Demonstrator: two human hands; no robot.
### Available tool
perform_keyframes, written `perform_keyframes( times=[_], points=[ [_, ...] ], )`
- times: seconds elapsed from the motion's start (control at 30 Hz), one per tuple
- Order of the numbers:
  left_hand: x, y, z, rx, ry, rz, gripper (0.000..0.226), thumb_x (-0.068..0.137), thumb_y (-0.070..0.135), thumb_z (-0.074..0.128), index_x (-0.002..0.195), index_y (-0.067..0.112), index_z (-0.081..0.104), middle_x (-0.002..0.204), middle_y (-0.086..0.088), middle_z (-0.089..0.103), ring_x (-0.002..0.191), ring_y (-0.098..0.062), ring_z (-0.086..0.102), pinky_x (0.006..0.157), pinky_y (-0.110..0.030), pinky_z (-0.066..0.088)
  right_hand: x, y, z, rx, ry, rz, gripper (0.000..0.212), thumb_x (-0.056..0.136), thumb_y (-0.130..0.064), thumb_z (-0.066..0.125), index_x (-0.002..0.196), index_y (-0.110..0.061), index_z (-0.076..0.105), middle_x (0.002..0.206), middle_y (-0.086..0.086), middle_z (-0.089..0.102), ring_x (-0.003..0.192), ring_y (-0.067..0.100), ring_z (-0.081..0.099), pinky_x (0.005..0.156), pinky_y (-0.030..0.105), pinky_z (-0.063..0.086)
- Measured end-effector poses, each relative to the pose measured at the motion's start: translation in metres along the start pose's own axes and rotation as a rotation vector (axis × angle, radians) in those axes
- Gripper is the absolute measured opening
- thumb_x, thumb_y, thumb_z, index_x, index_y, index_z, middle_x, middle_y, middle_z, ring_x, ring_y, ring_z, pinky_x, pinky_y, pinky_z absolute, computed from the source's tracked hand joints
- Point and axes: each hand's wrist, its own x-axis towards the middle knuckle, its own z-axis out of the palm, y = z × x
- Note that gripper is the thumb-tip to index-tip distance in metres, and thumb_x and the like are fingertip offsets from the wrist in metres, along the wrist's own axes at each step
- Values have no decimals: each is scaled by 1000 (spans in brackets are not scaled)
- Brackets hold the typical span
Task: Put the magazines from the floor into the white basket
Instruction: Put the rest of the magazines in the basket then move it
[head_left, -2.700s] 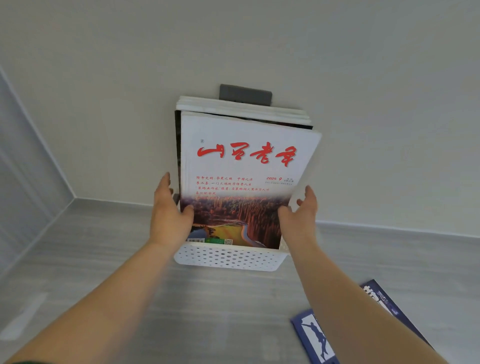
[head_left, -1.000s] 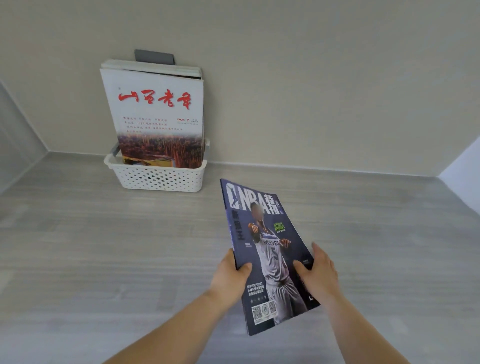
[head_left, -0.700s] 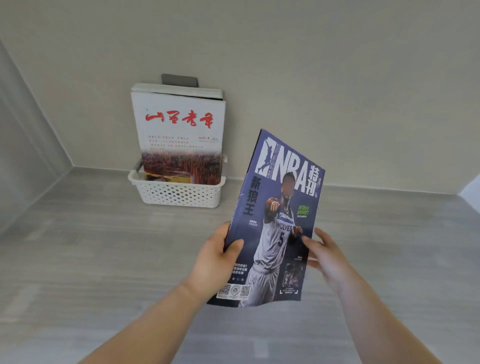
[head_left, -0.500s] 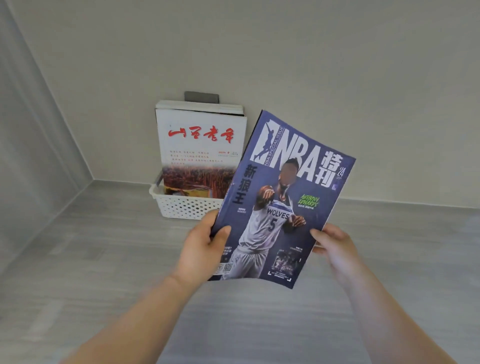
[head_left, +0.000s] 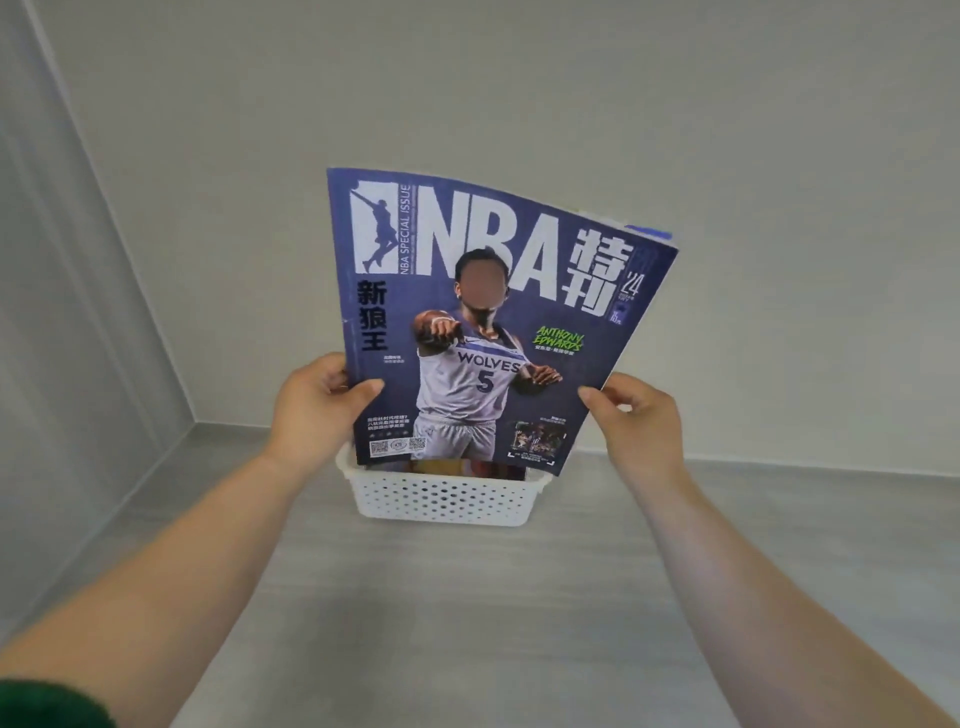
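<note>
The left hand (head_left: 317, 410) grips the left side of the NBA magazine (head_left: 483, 322), with the thumb on the front cover and the other fingers hidden behind it. The right hand (head_left: 636, 421) pinches the right side low down, thumb on the front, and its other fingers curl behind the pages. The magazine stands upright, tipped a little, with its blue cover facing the camera. Its bottom edge sits right at the top of the white basket (head_left: 441, 496), and the lower left corner looks to be just inside the rim, but I cannot tell how deep it goes. The magazine hides nearly all of what is in the basket. Only a thin strip of red and yellow covers (head_left: 467, 467) peeks out below it, too small to read. The basket has little holes in its wall and sits on the grey floor (head_left: 467, 623) at the far edge, close to the wall (head_left: 779, 208). A bit of dark green sleeve (head_left: 47, 706) is cut off at the bottom left corner.
</note>
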Motion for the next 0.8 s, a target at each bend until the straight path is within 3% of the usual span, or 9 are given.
perform_keyframes(
  times=[0.07, 0.13, 0.2, 0.27, 0.4, 0.53, 0.63, 0.7, 0.8],
  points=[
    [15, -12, -1, 2, 20, -31, 20, 78, 0, 59, 95, 9, 64, 94, -4, 64, 72, -12, 60, 65, -12, 49, 12, 1, 17, -54, 9, -6, 12, 83, -13, 59, 78, -20, 68, 75, 3, 62, 70, 12, 51, 54, 13, 34],
    [25, -25, 1, 17, 35, -68, 20, 79, -1, 59, 96, 6, 64, 95, -4, 63, 78, -20, 60, 70, -22, 50, 21, 9, 34, -126, 27, 3, 13, 83, -18, 58, 88, -18, 70, 87, 9, 63, 78, 15, 51, 61, 20, 31],
    [31, -37, 4, 42, 56, -94, 20, 79, -1, 59, 98, 4, 64, 94, -3, 62, 81, -20, 59, 68, -18, 49, 27, 20, 49, -180, 4, 31, 16, 84, -20, 57, 92, -17, 70, 94, 13, 65, 80, 18, 54, 68, 24, 35],
    [35, -51, 8, 96, 75, -111, 20, 78, 0, 60, 97, 3, 65, 90, -3, 62, 78, -19, 58, 56, -4, 44, 30, 31, 59, -221, -37, 68, 17, 85, -20, 56, 94, -16, 70, 93, 12, 65, 80, 19, 54, 67, 25, 38],
    [37, -77, 18, 176, 34, -205, 16, 77, 4, 62, 93, 5, 66, 87, -8, 65, 74, -21, 56, 65, -24, 43, 33, 56, 68, -235, -56, 160, 15, 85, -17, 57, 90, -13, 70, 79, 3, 62, 68, 16, 51, 54, 20, 36],
    [39, -95, 27, 263, 83, -188, 9, 74, 5, 66, 83, 4, 63, 95, -13, 55, 84, -25, 54, 77, -29, 40, 30, 76, 77, -256, -86, 241, 14, 84, -18, 58, 71, -23, 61, 74, 7, 63, 62, 19, 51, 53, 23, 36],
    [42, -99, 31, 185, 152, -211, 24, 71, 5, 70, 87, 10, 53, 100, -7, 44, 91, -26, 53, 80, -32, 42, 30, 86, 83, -239, -84, 289, 11, 85, -17, 56, 77, -21, 62, 90, 14, 67, 73, 26, 56, 63, 27, 40],
    [44, -101, 33, 151, 140, -231, 40, 69, 6, 72, 103, 8, 49, 112, -12, 47, 92, -22, 50, 80, -33, 42, 34, 92, 83, -219, -53, 323, 9, 85, -16, 56, 86, -15, 65, 105, 12, 65, 84, 28, 60, 70, 27, 41],
    [47, -106, 34, 141, 51, -291, 69, 68, 8, 74, 127, 7, 37, 130, -15, 45, 100, -23, 49, 83, -33, 41, 38, 100, 83, -228, -49, 359, 24, 84, -20, 59, 105, -9, 61, 123, 10, 54, 96, 26, 57, 81, 29, 42]
  ],
)
